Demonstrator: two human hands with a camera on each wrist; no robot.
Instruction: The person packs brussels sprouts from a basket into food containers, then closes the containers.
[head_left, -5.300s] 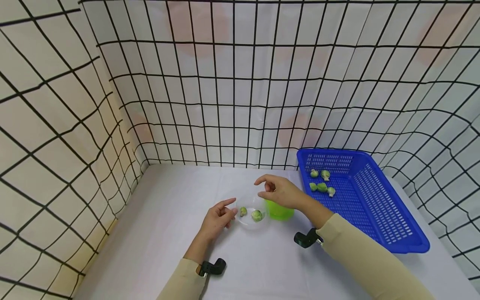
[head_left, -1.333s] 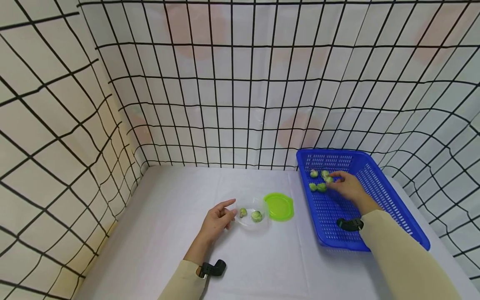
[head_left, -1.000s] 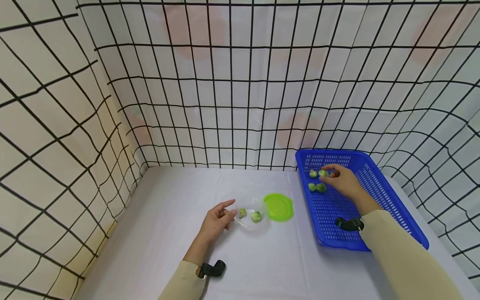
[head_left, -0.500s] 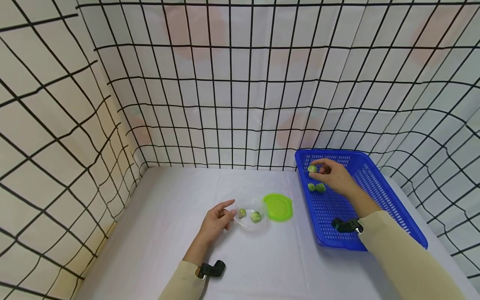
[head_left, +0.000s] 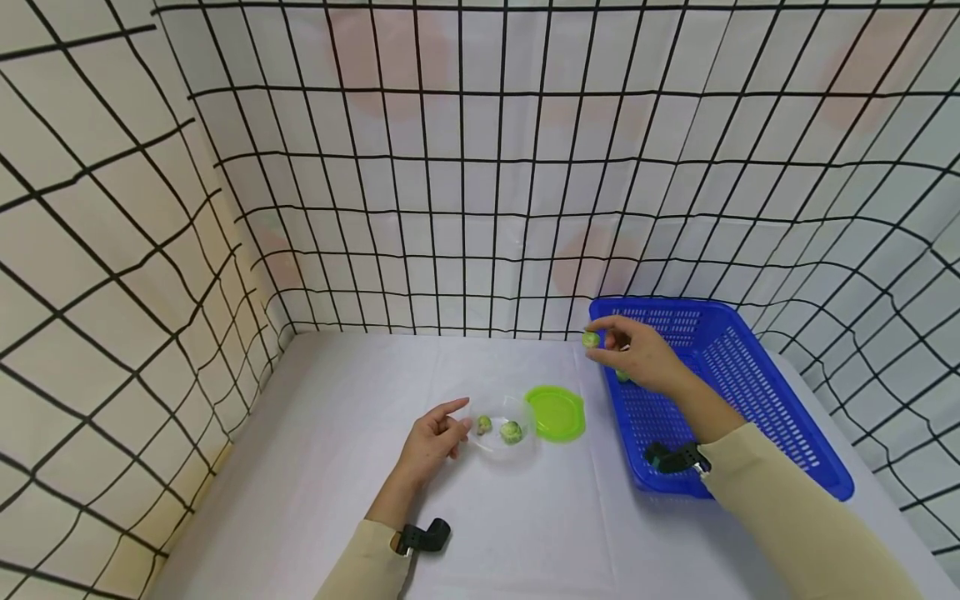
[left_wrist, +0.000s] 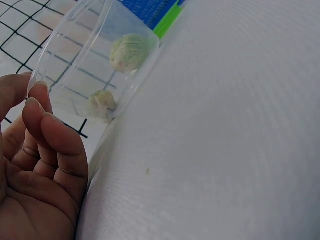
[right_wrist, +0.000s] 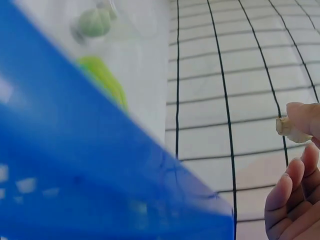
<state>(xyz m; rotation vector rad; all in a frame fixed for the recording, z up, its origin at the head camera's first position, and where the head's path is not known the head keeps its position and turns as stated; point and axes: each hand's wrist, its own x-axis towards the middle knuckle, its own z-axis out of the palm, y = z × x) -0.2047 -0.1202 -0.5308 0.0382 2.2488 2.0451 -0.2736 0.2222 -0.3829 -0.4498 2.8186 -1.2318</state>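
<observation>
My right hand point(head_left: 641, 354) pinches a pale green Brussels sprout point(head_left: 591, 340) between thumb and fingertips, over the left rim of the blue basket point(head_left: 738, 400). The right wrist view shows its stem end beside the thumb. Below that hand, another sprout point(head_left: 622, 375) shows partly in the basket; the rest there is hidden behind the hand. My left hand point(head_left: 433, 437) holds the left rim of a clear plastic container point(left_wrist: 80, 55) standing on the table. Inside it lie a larger sprout point(left_wrist: 129, 52) and a smaller one point(left_wrist: 102, 102), apart from each other.
A bright green lid point(head_left: 557, 414) lies flat right of the container, between it and the basket. Black wire mesh point(head_left: 465, 192) over white sheeting encloses the back and sides. White cloth point(head_left: 510, 533) covers the table.
My right hand left the container area, reached into the basket and took hold of a sprout, then moved left and over the rim. Fewer sprouts show in the basket. My left hand stayed put.
</observation>
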